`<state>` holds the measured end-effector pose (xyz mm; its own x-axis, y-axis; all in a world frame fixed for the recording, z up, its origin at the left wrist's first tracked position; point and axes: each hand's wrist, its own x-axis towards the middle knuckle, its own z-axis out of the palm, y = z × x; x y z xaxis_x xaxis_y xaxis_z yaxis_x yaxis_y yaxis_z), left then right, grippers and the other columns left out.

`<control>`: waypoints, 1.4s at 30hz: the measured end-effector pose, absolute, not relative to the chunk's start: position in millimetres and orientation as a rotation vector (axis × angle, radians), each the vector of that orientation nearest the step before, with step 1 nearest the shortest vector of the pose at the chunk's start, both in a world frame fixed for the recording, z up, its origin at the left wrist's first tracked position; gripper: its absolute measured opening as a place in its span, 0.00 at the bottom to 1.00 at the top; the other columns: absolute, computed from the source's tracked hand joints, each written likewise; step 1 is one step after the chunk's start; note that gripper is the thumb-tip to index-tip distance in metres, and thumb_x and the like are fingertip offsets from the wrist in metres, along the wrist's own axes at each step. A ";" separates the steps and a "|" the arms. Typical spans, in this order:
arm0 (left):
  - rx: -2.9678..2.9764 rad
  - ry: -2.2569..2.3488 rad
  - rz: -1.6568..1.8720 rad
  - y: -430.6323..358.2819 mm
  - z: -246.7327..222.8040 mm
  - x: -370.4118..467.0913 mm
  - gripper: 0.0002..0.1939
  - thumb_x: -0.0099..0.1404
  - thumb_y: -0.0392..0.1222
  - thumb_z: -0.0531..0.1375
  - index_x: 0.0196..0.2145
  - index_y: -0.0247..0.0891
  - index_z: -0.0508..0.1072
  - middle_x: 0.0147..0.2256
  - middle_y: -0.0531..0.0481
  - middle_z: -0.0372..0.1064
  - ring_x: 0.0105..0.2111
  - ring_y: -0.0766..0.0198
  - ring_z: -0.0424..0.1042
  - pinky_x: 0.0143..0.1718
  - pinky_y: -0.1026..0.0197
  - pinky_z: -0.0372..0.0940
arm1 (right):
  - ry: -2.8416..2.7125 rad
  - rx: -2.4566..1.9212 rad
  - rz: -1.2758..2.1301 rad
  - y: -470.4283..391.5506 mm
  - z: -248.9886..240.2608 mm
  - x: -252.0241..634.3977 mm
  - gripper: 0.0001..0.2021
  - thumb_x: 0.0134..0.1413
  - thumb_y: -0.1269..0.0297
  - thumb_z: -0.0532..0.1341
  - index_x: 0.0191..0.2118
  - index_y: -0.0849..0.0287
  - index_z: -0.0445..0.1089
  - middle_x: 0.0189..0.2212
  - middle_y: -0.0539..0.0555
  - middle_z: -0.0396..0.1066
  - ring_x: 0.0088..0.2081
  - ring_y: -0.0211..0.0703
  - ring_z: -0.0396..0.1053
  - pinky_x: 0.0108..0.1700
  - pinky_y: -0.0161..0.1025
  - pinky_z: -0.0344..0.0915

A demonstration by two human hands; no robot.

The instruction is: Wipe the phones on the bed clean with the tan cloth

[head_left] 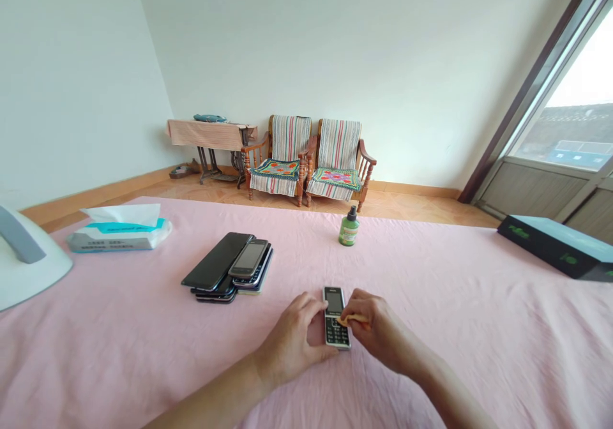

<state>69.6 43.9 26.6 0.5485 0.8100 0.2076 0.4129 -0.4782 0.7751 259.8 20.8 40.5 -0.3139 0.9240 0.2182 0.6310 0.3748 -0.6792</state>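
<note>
A keypad phone [335, 301] with a dark screen lies face up on the pink cloth [191, 359], close to me. My left hand [294, 333] grips its left side, fingertips at the upper left edge and thumb at the lower end. Pinched in my right hand [376, 327] is a small yellow-orange cloth [357, 318], which touches the phone just below the screen, over the upper keys. Further left, several phones are stacked, with a large black one [220, 261] and a smaller grey one [249, 258] on top.
A green bottle [349, 230] stands beyond the phone. At the left are a tissue pack [119, 230] and a white object [29, 263] with a grey part. A black box [555, 247] lies at the right. Two chairs [335, 154] stand behind, by the wall.
</note>
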 end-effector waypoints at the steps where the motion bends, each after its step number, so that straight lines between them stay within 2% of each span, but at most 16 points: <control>1: 2.109 0.977 0.746 43.9 27.0 69.6 0.28 0.48 0.42 0.71 0.47 0.39 0.71 0.43 0.46 0.67 0.44 0.54 0.66 0.47 0.54 0.63 | -2.057 -1.309 0.647 21.1 40.2 259.7 0.15 0.47 0.84 0.53 0.27 0.60 0.73 0.28 0.50 0.66 0.30 0.34 0.66 0.31 0.31 0.59; 15: 2.144 0.956 0.769 43.2 26.6 69.6 0.26 0.48 0.40 0.71 0.45 0.39 0.72 0.41 0.47 0.67 0.43 0.56 0.66 0.45 0.57 0.63 | -2.101 -1.143 0.641 20.8 39.0 256.7 0.17 0.45 0.86 0.51 0.28 0.60 0.72 0.31 0.50 0.66 0.32 0.34 0.66 0.34 0.30 0.61; 20: 2.174 0.960 0.767 44.2 24.8 69.8 0.28 0.45 0.38 0.72 0.45 0.37 0.71 0.41 0.46 0.66 0.42 0.55 0.66 0.43 0.56 0.63 | -2.127 -1.218 0.582 20.1 36.6 260.3 0.16 0.46 0.84 0.53 0.30 0.59 0.74 0.29 0.51 0.67 0.30 0.35 0.66 0.32 0.32 0.61; 25: 2.194 0.941 0.776 44.4 24.4 69.6 0.23 0.46 0.37 0.71 0.41 0.37 0.72 0.39 0.48 0.66 0.41 0.55 0.66 0.42 0.57 0.63 | -2.135 -1.169 0.563 17.8 37.1 253.6 0.17 0.46 0.85 0.51 0.30 0.59 0.73 0.32 0.51 0.67 0.34 0.35 0.68 0.35 0.31 0.62; 29: 2.195 0.953 0.794 44.0 24.2 69.2 0.25 0.45 0.41 0.72 0.42 0.37 0.72 0.38 0.48 0.66 0.39 0.56 0.66 0.40 0.58 0.64 | -2.139 -1.198 0.526 16.5 35.8 258.0 0.16 0.46 0.84 0.52 0.30 0.60 0.74 0.30 0.51 0.67 0.31 0.36 0.67 0.33 0.32 0.61; 33: 2.210 0.948 0.796 44.1 23.7 69.3 0.22 0.45 0.42 0.72 0.39 0.39 0.72 0.37 0.49 0.66 0.38 0.57 0.67 0.38 0.59 0.64 | -2.155 -1.191 0.498 16.4 32.8 257.4 0.17 0.48 0.85 0.51 0.30 0.60 0.74 0.31 0.51 0.66 0.31 0.36 0.66 0.34 0.32 0.61; 39: 2.193 0.972 0.793 43.7 24.0 69.4 0.27 0.44 0.38 0.72 0.42 0.37 0.71 0.40 0.47 0.67 0.39 0.57 0.67 0.38 0.59 0.64 | -2.151 -1.194 0.502 14.4 33.9 251.8 0.17 0.43 0.86 0.52 0.28 0.60 0.73 0.29 0.50 0.65 0.30 0.34 0.66 0.32 0.30 0.60; 42: 2.191 0.966 0.783 43.6 24.1 69.4 0.24 0.45 0.38 0.71 0.40 0.37 0.72 0.40 0.48 0.67 0.39 0.57 0.67 0.39 0.59 0.65 | -2.125 -1.219 0.489 15.1 34.6 252.5 0.17 0.44 0.85 0.51 0.28 0.60 0.73 0.30 0.51 0.65 0.31 0.34 0.66 0.33 0.31 0.60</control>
